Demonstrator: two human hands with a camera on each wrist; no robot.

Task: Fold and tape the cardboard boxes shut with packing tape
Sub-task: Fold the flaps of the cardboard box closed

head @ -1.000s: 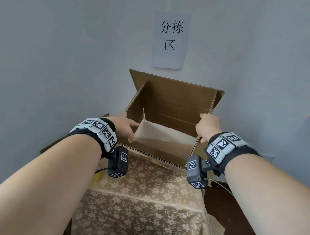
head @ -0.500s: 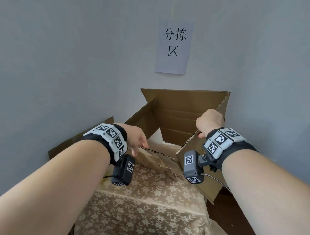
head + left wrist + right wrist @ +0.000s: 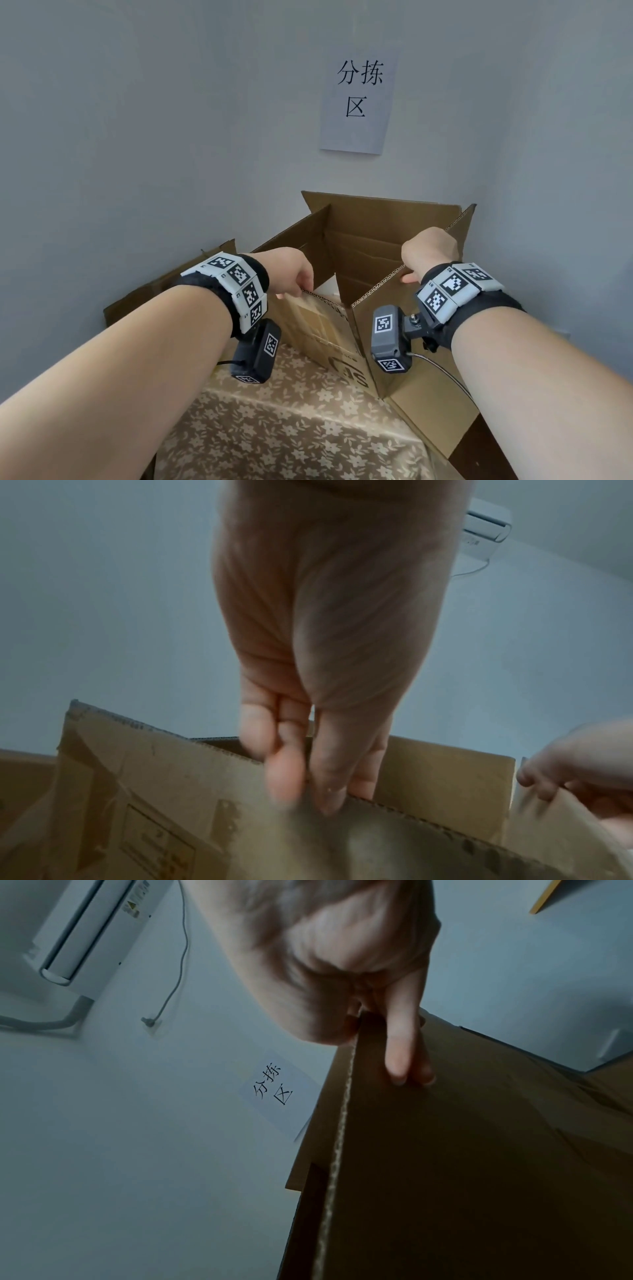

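Cardboard box (image 3: 363, 240) open — left hand (image 3: 291, 272), right hand (image 3: 430, 253) grip flap edges.

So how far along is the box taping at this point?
Early. Done: the cardboard box stands opened up on the floral tablecloth. In hand: the left hand grips the top edge of the near panel and the right hand grips the right panel's edge, apparently squaring or turning it. Left: its flaps stand unfolded, no fresh tape shows on it, and no tape roll is in view.
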